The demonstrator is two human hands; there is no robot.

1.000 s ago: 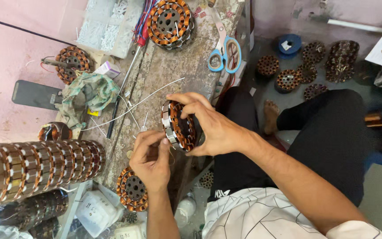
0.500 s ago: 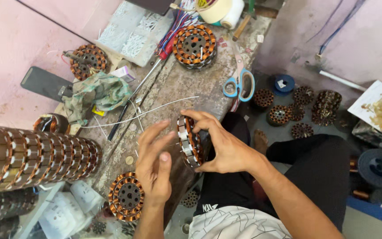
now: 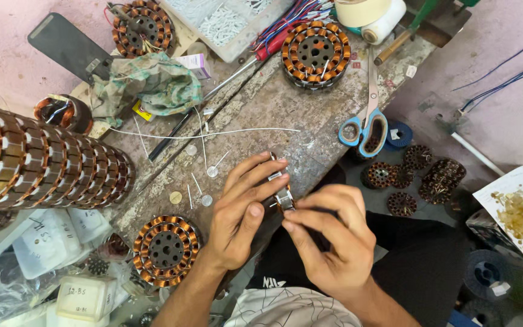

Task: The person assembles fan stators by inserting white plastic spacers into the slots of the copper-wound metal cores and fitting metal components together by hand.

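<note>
Together, both hands' curled fingers (image 3: 261,175) around the small stator (image 3: 282,197).

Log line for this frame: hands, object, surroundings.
left hand: grips stator | right hand: pinches stator edge | bench: wound stators, scissors, rag

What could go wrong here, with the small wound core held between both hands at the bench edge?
The small wound core is pinched by fingertips of the left hand and right hand past the bench edge; a slip could drop it to the lap or floor. The scissors overhanging that edge might get knocked off.
</note>
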